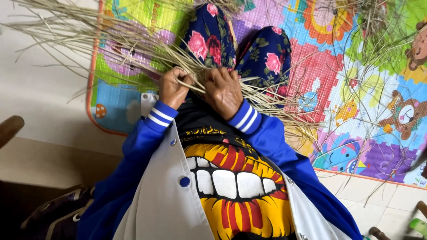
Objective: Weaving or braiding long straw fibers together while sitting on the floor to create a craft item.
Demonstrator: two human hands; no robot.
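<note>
Two hands work at one bundle of dry straw-coloured stalks (133,44) lying across my lap. My left hand (174,87) is closed around a few strands, fingers curled tight. My right hand (223,91), just beside it, presses knuckles-up on the same stalks, gripping them. The stalks fan away to the upper left, too many to count. Under them are my two knees in dark floral trousers (209,35). Beneath lies one bright play mat (338,84) with cartoon animals, more loose stalks strewn over it, on a pale floor (40,93).
</note>
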